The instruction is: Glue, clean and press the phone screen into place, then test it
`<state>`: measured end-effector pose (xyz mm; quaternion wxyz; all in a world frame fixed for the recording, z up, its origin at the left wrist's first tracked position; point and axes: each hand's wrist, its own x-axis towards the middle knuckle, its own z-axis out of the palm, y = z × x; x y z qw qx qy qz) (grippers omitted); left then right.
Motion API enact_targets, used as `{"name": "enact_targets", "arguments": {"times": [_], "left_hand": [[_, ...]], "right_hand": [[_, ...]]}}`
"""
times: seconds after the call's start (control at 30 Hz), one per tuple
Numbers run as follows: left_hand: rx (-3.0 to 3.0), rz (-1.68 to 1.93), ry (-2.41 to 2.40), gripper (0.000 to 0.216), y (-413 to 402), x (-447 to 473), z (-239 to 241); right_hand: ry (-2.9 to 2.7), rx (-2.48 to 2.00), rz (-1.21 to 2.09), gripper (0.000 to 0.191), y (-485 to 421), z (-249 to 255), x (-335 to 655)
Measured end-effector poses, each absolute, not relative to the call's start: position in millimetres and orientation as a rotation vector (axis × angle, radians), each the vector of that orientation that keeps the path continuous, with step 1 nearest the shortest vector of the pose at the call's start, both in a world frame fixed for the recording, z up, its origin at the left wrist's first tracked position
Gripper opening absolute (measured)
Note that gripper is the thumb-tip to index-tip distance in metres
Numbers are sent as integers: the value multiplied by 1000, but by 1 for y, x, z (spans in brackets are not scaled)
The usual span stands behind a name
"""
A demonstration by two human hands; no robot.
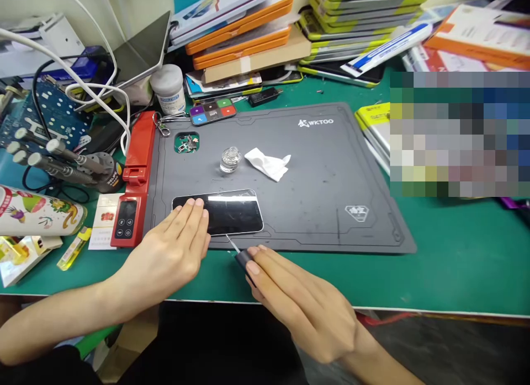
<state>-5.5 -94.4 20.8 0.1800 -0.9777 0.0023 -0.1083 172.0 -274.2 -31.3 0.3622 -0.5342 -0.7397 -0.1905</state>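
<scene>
A smartphone (236,211) with a black screen and pale frame lies face up near the front edge of the grey work mat (310,186). My left hand (174,244) rests over its left part, fingers stretched out flat on the glass; the thumb is mostly hidden. Between the fingers of my right hand (298,297) is a pry tool (244,259) with a dark handle and a thin metal blade. Its tip meets the phone's near long edge. Behind the phone stand a small glass bottle (230,160) and a crumpled white tissue (268,163).
To the left are a red device with buttons (128,217), a screwdriver holder (108,172) and a yellow lighter (73,249). Small metal parts (187,143) lie in the mat's recess. Stacked boxes (244,48) line the back; a pixelated patch covers the right.
</scene>
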Motion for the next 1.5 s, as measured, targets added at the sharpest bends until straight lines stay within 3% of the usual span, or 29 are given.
{"name": "enact_targets", "arguments": {"times": [1.5], "left_hand": [[-2931,-303,38,48,-90,-14,13]], "right_hand": [[-1841,-1549,-317,22,-284,-37,161]]}}
